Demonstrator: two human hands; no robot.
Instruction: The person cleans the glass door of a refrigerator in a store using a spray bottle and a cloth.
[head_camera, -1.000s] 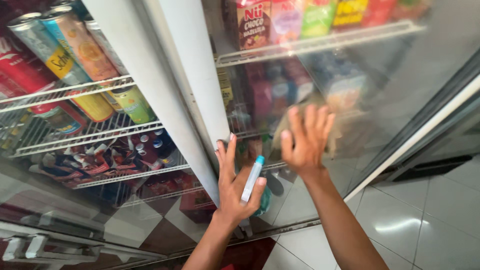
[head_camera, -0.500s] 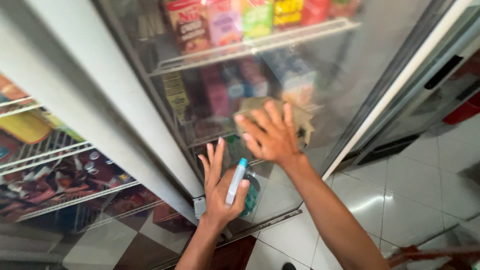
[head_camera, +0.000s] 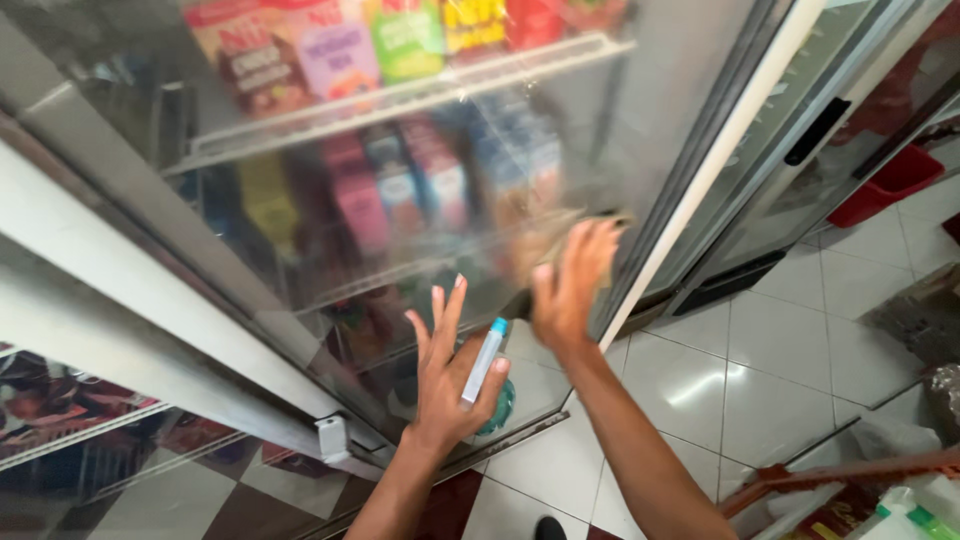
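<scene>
Glass fridge door (head_camera: 330, 230) over shelved cartons (head_camera: 400, 40), right hand (head_camera: 570, 285) pressing cloth (head_camera: 545, 240), left hand (head_camera: 450, 375) grip holding spray bottle (head_camera: 485, 365)

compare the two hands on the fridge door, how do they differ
The left hand is lower on the glass door, fingers spread upward, thumb pinning a white pen with a blue cap. The right hand is higher, blurred, pressing a tan cloth against the glass. Both are bare and reach toward the same door.
</scene>
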